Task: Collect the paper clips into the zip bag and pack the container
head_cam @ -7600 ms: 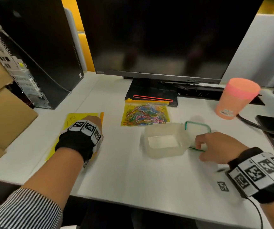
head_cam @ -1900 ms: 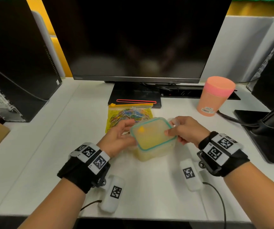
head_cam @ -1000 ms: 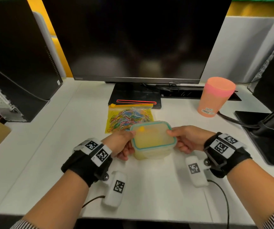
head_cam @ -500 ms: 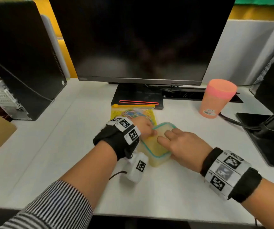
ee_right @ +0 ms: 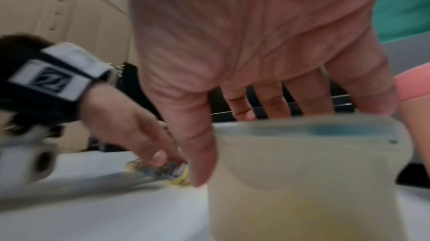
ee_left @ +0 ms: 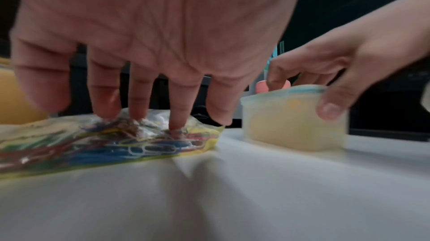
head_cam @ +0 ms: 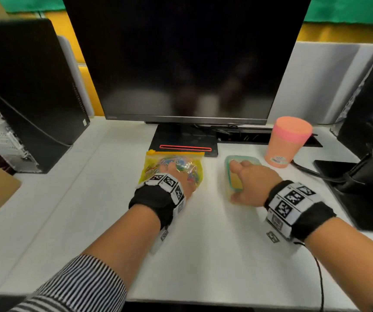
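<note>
The yellow zip bag [head_cam: 154, 167] full of coloured paper clips lies flat on the white desk in front of the monitor stand. My left hand [head_cam: 180, 175] is on top of it, and its straight fingers [ee_left: 178, 116] press down on the plastic. To the right stands the translucent container [ee_left: 291, 125] with its teal-rimmed lid on and something yellow inside. My right hand [head_cam: 240, 180] grips it from above. The thumb [ee_right: 200, 162] runs down the near wall and the other fingers reach over the lid's far edge. Bag and container stand apart.
A pink cup [head_cam: 288, 140] stands just behind and to the right of the container. The monitor [head_cam: 181, 64] and its black stand [head_cam: 183, 140] close off the back. A PC tower [head_cam: 27, 86] is on the left, and cables and a second stand [head_cam: 361, 174] on the right.
My right hand has carried the lidded container to the right, away from the bag. My left hand has left the container and come down on the zip bag.
</note>
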